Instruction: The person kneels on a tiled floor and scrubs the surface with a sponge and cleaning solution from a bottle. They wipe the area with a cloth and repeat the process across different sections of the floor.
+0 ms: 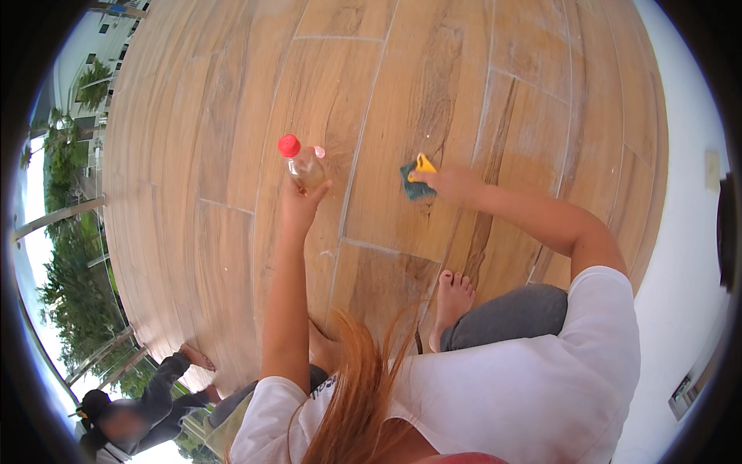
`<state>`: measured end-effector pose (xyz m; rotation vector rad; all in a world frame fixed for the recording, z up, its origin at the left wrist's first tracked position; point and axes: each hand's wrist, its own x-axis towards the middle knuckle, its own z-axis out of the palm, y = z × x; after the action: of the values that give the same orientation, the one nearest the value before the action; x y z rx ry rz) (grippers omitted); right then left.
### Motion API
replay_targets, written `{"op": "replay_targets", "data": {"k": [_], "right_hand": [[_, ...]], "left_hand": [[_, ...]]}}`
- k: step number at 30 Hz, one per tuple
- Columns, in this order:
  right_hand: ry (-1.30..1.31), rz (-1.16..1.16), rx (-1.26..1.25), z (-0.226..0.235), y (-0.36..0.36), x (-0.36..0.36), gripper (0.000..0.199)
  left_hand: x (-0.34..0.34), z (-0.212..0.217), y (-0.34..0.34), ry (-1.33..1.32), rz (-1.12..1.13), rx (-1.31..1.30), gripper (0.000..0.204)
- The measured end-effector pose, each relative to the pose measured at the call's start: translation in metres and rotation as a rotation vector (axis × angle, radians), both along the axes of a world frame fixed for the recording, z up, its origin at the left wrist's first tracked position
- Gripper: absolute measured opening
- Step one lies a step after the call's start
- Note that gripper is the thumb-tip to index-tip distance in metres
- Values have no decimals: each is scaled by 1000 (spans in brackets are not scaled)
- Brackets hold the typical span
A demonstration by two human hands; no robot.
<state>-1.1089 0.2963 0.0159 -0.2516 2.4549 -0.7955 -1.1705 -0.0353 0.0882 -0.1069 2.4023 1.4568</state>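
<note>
My left hand [300,207] is wrapped round the lower part of a clear plastic bottle [305,165] with a red cap. The bottle is tilted above the floor, its cap pointing away from me; its base is hidden in my palm. To the right, the fingers of my right hand [457,187] close on a dark green scouring pad with a yellow grip [418,182]. The pad appears to lie against the wood-look floor [402,220]. A small pink piece [319,151] shows beside the bottle's neck; what it is, I cannot make out.
My bare foot [454,301] rests on the floor below my right hand. A white wall [672,309] runs along the right side. At the lower left, another person [151,414] in dark clothes is close to the floor's edge, with trees [73,286] and posts beyond.
</note>
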Motion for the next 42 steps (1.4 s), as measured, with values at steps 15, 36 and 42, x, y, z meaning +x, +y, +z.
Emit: {"op": "replay_targets", "data": {"k": [15, 36, 42], "right_hand": [[98, 9, 124, 39, 8, -26, 34], [6, -115, 25, 19, -4, -72, 39], [222, -247, 129, 17, 53, -100, 38]], "left_hand": [[15, -48, -56, 328, 432, -27, 50], [47, -54, -70, 358, 629, 88, 54], [43, -57, -80, 337, 622, 72, 56]]}}
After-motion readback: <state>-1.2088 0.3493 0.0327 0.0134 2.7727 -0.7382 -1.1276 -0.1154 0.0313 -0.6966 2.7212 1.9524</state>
